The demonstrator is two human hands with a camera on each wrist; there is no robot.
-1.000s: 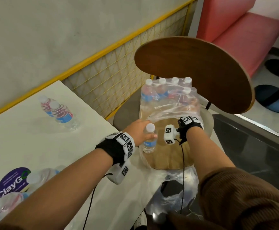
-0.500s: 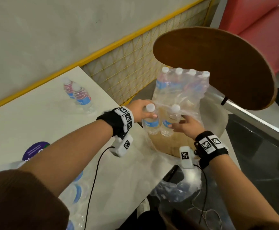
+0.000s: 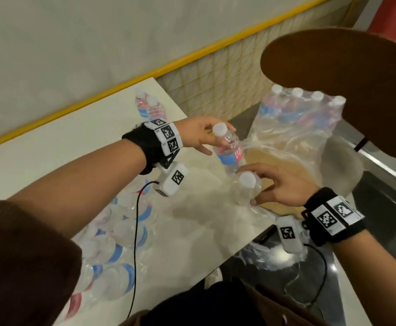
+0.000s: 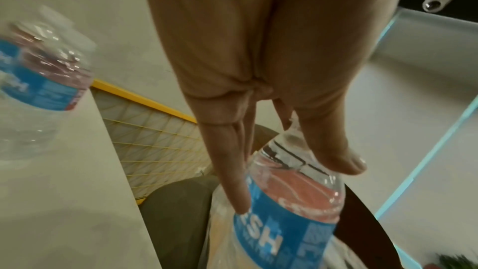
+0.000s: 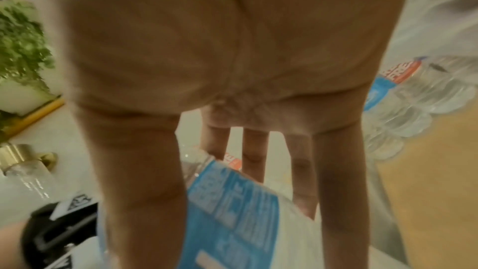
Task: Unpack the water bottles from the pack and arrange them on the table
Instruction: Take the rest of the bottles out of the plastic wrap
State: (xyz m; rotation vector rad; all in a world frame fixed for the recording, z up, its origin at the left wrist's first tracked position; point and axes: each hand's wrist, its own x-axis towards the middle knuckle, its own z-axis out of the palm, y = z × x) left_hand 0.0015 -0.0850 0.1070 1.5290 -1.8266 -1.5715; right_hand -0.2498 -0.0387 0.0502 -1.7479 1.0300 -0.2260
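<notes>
My left hand (image 3: 207,135) grips a clear water bottle (image 3: 227,149) with a blue and red label near its neck; the same bottle (image 4: 289,201) fills the left wrist view, tilted. Just below it, my right hand (image 3: 274,184) holds a second bottle (image 3: 248,187) by its shoulder, fingers round its body (image 5: 232,212). Both bottles hang at the table's right edge, over the torn plastic pack (image 3: 293,128). The pack lies on a chair seat and still holds several white-capped bottles along its far side.
The white table (image 3: 51,156) carries two upright bottles (image 3: 149,107) at its far corner and several more near my left elbow (image 3: 121,231). A round wooden chair back (image 3: 345,90) rises behind the pack. A yellow mesh rail (image 3: 215,78) lines the wall.
Both hands have lifted their bottles out of the pack and moved them left toward the table's edge. The left bottle now tilts, and my view has swung left.
</notes>
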